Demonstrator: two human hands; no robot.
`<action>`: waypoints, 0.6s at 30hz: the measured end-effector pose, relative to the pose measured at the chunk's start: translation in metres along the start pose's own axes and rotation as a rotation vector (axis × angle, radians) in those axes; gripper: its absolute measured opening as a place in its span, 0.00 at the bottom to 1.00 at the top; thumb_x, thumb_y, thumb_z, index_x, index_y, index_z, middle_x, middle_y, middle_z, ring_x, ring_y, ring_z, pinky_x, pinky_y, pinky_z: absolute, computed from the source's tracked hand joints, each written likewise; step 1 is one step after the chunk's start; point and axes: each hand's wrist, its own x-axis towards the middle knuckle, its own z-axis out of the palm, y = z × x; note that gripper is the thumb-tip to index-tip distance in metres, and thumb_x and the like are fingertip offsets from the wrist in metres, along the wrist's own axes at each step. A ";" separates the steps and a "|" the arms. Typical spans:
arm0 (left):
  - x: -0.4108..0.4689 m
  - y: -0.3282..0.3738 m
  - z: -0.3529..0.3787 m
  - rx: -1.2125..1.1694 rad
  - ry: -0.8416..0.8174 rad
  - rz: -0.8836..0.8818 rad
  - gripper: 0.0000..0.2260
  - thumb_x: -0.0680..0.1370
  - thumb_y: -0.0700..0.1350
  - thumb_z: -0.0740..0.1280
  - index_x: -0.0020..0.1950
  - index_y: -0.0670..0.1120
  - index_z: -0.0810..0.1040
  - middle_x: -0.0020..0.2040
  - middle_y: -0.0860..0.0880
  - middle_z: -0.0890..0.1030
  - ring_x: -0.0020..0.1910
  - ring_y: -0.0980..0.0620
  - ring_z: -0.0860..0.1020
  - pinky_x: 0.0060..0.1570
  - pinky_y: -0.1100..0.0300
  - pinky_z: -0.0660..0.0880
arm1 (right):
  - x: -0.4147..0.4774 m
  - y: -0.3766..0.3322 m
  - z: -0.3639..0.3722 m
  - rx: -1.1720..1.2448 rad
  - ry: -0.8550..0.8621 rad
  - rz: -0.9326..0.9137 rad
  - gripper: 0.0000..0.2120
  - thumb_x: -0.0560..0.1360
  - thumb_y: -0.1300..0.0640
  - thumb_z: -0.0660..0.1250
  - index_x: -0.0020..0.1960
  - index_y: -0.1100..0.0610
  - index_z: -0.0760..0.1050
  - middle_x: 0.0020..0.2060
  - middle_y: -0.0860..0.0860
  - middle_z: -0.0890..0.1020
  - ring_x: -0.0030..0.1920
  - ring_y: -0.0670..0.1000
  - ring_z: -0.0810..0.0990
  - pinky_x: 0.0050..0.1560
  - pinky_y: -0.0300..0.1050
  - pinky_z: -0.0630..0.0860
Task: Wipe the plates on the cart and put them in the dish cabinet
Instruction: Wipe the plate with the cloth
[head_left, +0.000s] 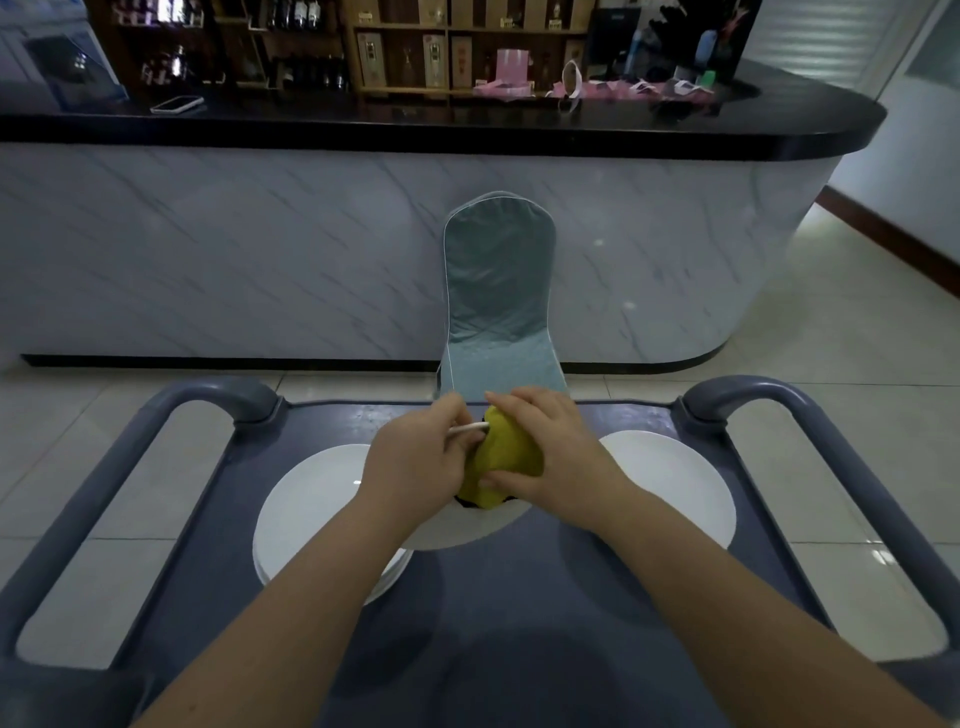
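Over cart (519, 623) mid deck: pinching raised far rim of held plate (467, 532) in left hand (415, 467), plate tilting up off cart; clasping yellow cloth (506, 452) in right hand (550, 457), pressing plate face just right of left fingers. Waiting: plate stack (311, 509) cart-left, single plate (675, 493) cart-right.

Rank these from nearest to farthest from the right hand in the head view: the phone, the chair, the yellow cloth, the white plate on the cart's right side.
1. Yellow cloth: gripped by the right hand.
2. White plate: on the cart, to the hand's right.
3. Chair: just beyond the cart.
4. Phone: on the black counter, far left.
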 end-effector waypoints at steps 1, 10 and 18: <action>0.000 0.002 0.000 0.061 0.029 0.075 0.11 0.76 0.52 0.62 0.40 0.46 0.75 0.30 0.50 0.77 0.30 0.46 0.74 0.28 0.58 0.65 | 0.002 -0.001 -0.001 -0.049 -0.005 -0.007 0.36 0.68 0.44 0.76 0.72 0.49 0.67 0.67 0.48 0.69 0.67 0.51 0.64 0.69 0.44 0.61; 0.010 -0.002 -0.020 -0.239 0.382 -0.030 0.01 0.76 0.46 0.66 0.46 0.52 0.75 0.40 0.54 0.79 0.38 0.57 0.75 0.38 0.65 0.69 | 0.005 0.009 -0.018 0.351 0.374 0.077 0.17 0.68 0.51 0.76 0.54 0.49 0.75 0.47 0.41 0.77 0.50 0.44 0.76 0.52 0.35 0.71; 0.008 -0.010 0.028 0.214 0.131 0.413 0.14 0.81 0.50 0.60 0.44 0.44 0.78 0.38 0.48 0.78 0.36 0.46 0.74 0.37 0.56 0.67 | -0.006 0.009 0.010 0.017 0.260 0.055 0.10 0.70 0.50 0.70 0.47 0.54 0.77 0.41 0.47 0.77 0.43 0.50 0.74 0.44 0.45 0.71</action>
